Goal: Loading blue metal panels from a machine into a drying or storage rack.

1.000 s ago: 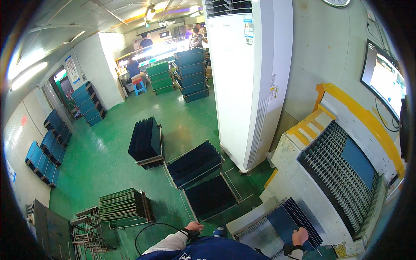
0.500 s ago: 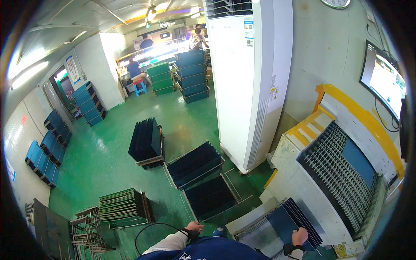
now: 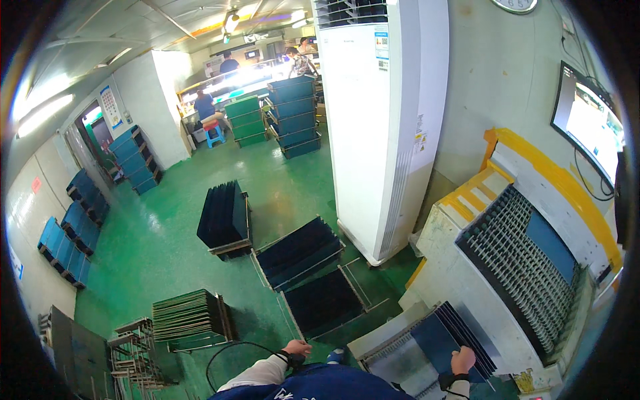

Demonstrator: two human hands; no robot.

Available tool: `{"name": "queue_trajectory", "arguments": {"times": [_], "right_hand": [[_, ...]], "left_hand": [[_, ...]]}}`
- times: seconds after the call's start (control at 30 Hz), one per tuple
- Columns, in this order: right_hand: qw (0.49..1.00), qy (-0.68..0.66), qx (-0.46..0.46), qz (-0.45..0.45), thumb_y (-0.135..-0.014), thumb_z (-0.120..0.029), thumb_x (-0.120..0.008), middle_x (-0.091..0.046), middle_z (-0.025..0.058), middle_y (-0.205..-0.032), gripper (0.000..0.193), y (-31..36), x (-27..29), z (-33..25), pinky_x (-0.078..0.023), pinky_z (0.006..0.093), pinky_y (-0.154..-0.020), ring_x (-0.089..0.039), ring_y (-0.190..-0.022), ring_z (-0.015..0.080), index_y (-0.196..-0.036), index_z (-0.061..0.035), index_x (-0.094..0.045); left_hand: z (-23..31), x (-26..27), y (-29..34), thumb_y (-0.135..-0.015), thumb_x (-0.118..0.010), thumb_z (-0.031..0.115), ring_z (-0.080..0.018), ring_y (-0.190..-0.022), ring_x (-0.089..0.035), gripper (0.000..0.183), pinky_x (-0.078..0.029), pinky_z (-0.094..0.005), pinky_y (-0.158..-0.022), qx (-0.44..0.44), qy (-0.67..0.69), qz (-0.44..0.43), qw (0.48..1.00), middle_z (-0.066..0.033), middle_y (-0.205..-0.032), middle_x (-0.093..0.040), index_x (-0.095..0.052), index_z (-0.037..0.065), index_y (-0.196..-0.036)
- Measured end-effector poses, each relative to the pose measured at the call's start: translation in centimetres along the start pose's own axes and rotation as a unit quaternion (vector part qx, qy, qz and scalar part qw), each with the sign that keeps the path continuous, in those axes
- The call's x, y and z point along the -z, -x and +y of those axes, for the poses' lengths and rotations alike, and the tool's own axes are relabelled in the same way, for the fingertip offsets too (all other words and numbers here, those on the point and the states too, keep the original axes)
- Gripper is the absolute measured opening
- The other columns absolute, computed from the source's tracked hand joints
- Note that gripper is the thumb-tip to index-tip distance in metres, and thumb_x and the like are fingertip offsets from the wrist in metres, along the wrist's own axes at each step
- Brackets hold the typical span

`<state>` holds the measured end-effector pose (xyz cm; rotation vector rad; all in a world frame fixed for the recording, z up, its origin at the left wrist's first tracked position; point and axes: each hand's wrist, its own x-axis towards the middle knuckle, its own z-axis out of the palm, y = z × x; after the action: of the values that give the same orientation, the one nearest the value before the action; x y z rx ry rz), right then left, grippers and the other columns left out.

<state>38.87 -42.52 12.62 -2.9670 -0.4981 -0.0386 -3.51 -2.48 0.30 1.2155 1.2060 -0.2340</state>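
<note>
Where the right hand [image 3: 463,361] is: at dark-blue panels [image 3: 435,341] beside the white machine [image 3: 437,277]; grip cannot be told.
Left hand [image 3: 297,348]: curled, apart from them; hold unclear.
Panel step: handling, apparently; next needs edge control.

Head cam = L one of side-by-side pair, wide fisheye, dark curved rim; looks fwd & down from wearer's head ht, so bare L hand [image 3: 297,348] & bare R hand [image 3: 463,361] sit nr btm edge, glossy green floor [image 3: 157,223] mid-frame, tall white boxy air conditioner [image 3: 363,143] R of ctr, pale panelled ceiling [image 3: 130,30] top L
</note>
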Motion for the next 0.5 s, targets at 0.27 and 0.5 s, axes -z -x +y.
{"name": "queue_trajectory", "arguments": {"times": [0.27,0.5], "right_hand": [[1.000,0.007,0.004,0.022,-0.063,-0.021,-0.075,-0.062,0.0184,-0.074,0.023,-0.1,3.7,-0.4,-0.047,0.0449,-0.064,-0.061,-0.075,0.0364,-0.071,-0.0027,-0.063],[0.998,-0.006,0.027,0.064,-0.059,-0.019,-0.076,-0.061,0.0189,-0.072,0.027,-0.7,14.5,-0.3,-0.045,0.0446,-0.063,-0.059,-0.070,0.0383,-0.073,-0.0006,-0.062]], "left_hand": [[0.0,-0.2,-0.2,-0.087,-0.060,0.026,-0.0153,-0.069,-0.062,0.032,-0.050,-0.0282,-0.057,0.008,-0.039,0.002,0.999,-0.0078,-0.090,-0.067,-0.059,-0.001,-0.104],[1.0,-1.2,-0.3,-0.087,-0.059,0.026,-0.0161,-0.069,-0.061,0.032,-0.050,-0.0294,-0.059,0.008,-0.045,-0.007,0.999,-0.0072,-0.092,-0.066,-0.060,-0.001,-0.103]]}}
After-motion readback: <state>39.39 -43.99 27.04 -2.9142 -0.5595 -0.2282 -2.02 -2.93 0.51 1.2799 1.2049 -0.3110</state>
